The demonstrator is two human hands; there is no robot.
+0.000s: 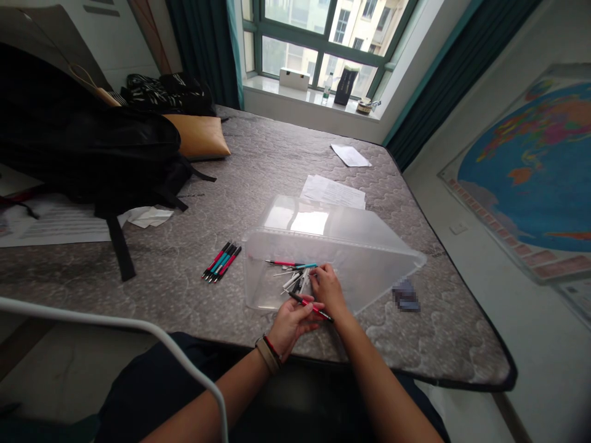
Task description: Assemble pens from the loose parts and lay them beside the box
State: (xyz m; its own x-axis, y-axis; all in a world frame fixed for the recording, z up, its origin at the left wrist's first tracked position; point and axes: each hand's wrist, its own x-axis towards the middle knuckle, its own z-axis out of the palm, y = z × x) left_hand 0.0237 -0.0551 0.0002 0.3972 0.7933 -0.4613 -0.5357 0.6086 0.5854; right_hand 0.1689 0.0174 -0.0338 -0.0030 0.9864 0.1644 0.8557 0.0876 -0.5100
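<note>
My left hand (pixel 295 321) is closed around a red-and-black pen (pixel 310 306), held slanting just outside the near edge of a clear plastic bin (pixel 388 271). The bin lies tipped on its side on the mattress, with its open side toward me. Inside it, my right hand (pixel 329 289) has its fingers curled at a small heap of white and dark pen parts (pixel 292 282); what they pinch, if anything, is hidden. A red pen (pixel 282 263) and a teal piece (pixel 308 266) lie at the back of the heap. Left of the bin, several red, teal and black pens (pixel 221 261) rest side by side.
The mattress (pixel 184 289) has a dark edge close to me. Papers (pixel 339 189) lie behind the bin. A black backpack (pixel 92 135) and a tan pouch (pixel 198 135) occupy the left. A white tube (pixel 138 323) crosses the lower left. Right of the bin is a pixelated item (pixel 406 295).
</note>
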